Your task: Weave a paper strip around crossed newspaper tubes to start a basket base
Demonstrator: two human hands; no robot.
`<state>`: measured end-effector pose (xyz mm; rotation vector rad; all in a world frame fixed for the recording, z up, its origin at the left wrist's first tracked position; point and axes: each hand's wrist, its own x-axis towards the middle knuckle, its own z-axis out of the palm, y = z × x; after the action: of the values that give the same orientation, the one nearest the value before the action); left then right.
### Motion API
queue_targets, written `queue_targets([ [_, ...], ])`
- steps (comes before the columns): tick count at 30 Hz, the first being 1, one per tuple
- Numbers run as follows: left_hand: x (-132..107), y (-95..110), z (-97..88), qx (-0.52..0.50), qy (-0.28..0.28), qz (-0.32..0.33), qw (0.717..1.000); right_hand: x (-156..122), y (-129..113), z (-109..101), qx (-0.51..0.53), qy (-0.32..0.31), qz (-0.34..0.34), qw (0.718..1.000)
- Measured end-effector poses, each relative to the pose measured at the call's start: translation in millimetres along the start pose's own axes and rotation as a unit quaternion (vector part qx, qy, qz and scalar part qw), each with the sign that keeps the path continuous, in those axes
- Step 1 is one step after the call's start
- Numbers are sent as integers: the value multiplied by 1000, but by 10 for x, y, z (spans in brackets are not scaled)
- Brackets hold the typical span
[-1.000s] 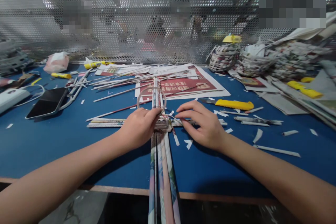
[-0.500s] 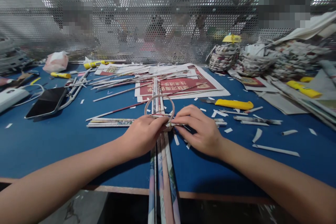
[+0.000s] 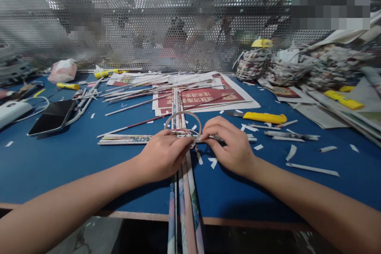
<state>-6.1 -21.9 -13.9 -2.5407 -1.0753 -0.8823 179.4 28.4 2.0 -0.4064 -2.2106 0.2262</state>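
Note:
Long rolled-paper tubes [image 3: 188,202] run towards me over the table's front edge. Shorter rolled-paper tubes [image 3: 125,139] lie across them, forming a cross. My left hand [image 3: 165,152] is closed on the tubes at the crossing, thumb and fingers pressed together; the exact grip is hidden under the palm. A pale paper strip [image 3: 198,119] bends up from there in a round loop. My right hand [image 3: 231,143], just right of the crossing, pinches the strip near the loop's lower right side with thumb and fingertips.
A yellow utility knife [image 3: 264,118] lies beyond my right hand among paper scraps. Behind the cross are loose paper tubes and a red printed sheet [image 3: 205,101]. A phone [image 3: 53,117] is at left. Woven paper baskets [image 3: 253,65] stand at back right before a perforated metal screen [image 3: 166,55].
The loop has shifted slightly right and tilted. My right hand has moved a little right, its fingers now drawn together in a pinch. My left hand stays at the crossing.

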Motion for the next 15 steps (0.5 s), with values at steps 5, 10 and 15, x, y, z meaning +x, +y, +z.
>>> queue_targets([
  [5, -9, -22, 4, 23, 26, -49, 998, 10, -26, 4, -5, -15, -35, 999],
  [10, -23, -40, -4, 19, 39, -58, 997, -3, -30, -38, -36, 53, -33, 997],
  [15, -20, -4, 11, -6, 25, -49, 998, -34, -29, -48, -178, 45, -90, 979],
])
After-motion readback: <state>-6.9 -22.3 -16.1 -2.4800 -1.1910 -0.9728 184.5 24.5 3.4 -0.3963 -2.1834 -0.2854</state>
